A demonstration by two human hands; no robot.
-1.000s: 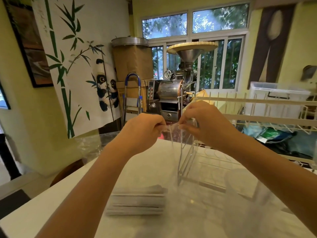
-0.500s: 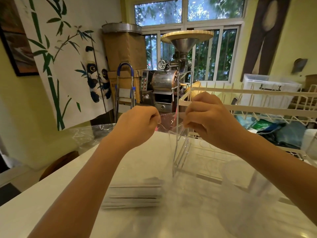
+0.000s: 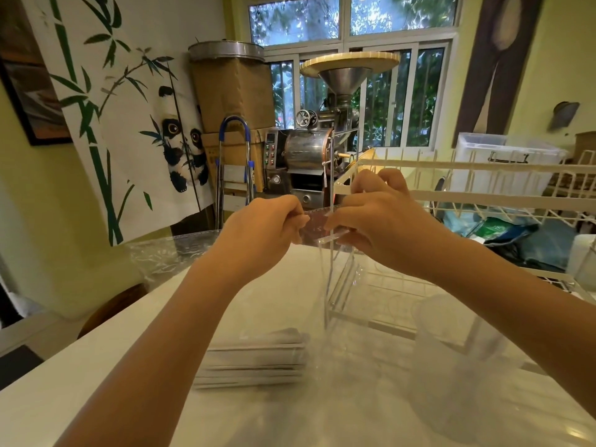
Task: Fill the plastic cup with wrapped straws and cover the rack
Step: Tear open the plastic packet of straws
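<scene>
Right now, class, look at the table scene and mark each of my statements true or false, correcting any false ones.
1. Both hands pinch a clear plastic sheet. True; the left hand and right hand grip it.
2. The wrapped straws stand in the plastic cup. False; they lie stacked flat on the table.
3. The cup is to the right of the straws. True.
4. The white rack is draped in dark cloth. False; its wires are bare.
</scene>
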